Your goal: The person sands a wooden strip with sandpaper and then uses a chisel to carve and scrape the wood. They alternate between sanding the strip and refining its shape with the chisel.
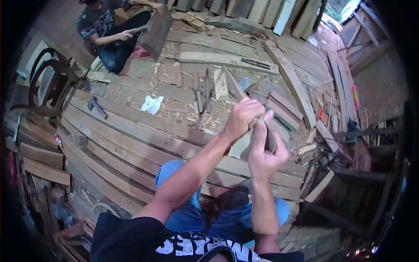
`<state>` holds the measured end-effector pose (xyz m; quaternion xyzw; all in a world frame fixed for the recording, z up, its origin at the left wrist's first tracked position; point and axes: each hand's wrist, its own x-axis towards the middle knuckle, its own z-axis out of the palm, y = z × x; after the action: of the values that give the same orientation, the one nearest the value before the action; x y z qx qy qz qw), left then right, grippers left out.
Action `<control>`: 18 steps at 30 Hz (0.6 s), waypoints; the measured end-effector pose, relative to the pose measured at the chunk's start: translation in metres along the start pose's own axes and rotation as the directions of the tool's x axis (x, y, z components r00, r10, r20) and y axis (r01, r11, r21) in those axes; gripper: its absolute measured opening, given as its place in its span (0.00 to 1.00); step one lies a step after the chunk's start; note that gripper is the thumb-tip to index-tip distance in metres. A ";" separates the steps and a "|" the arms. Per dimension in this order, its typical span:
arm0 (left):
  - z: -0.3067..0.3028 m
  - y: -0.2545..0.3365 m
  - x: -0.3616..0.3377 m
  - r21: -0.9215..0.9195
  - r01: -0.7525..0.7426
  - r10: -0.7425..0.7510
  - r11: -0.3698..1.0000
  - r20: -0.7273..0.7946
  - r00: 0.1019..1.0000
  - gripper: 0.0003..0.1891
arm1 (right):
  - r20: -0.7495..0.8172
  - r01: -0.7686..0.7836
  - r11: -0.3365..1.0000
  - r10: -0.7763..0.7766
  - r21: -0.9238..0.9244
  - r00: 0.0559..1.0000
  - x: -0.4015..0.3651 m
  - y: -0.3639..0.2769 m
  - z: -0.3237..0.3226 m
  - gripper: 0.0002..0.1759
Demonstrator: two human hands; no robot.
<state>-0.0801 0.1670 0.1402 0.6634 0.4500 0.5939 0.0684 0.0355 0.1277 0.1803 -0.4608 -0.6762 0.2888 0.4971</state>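
**Wood piece (pixel 241 149) gripped on two edges**

Right of the white rag (pixel 152 105), the left hand (pixel 242 117) is closed on the wood piece's top edge. The right hand (pixel 265 153) wraps its side, perhaps over sandpaper. Bare planks (pixel 131 144) lie open below the rag

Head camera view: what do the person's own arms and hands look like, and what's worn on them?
The left hand and right hand are ungloved, with no watch, ring or bracelet showing. Both arms are bare up to a black short-sleeved T-shirt with white lettering.
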 end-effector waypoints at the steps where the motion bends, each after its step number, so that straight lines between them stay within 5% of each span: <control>1: -0.001 0.001 0.001 -0.006 -0.023 0.023 1.000 -0.011 1.000 0.08 | -0.010 -0.015 1.000 0.015 -0.017 1.000 0.001 0.002 -0.001 0.11; 4: 0.001 0.006 0.001 -0.009 0.016 -0.016 1.000 0.011 1.000 0.09 | -0.143 -0.029 0.988 0.051 0.152 0.988 0.012 0.004 0.004 0.14; 8: 0.002 0.006 0.001 0.041 0.053 -0.054 0.998 0.009 0.999 0.10 | -0.076 0.083 0.997 -0.083 0.001 0.994 -0.001 0.007 0.003 0.19; 11: 0.004 0.004 0.005 0.062 -0.007 0.009 0.998 -0.034 0.999 0.13 | -0.133 0.020 0.995 -0.007 0.095 0.991 0.011 0.010 0.003 0.18; 15: 0.005 0.007 0.002 0.023 0.020 -0.020 1.000 0.015 1.000 0.11 | -0.042 0.061 0.996 -0.064 -0.061 0.997 -0.004 0.005 -0.003 0.13; 18: 0.005 0.009 -0.002 0.024 0.000 0.000 1.000 -0.005 1.000 0.11 | -0.161 -0.053 0.987 0.078 0.152 0.984 0.008 0.015 0.001 0.16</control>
<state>-0.0708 0.1630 0.1428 0.6626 0.4571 0.5903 0.0592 0.0392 0.1413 0.1707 -0.4674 -0.5937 0.3148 0.5745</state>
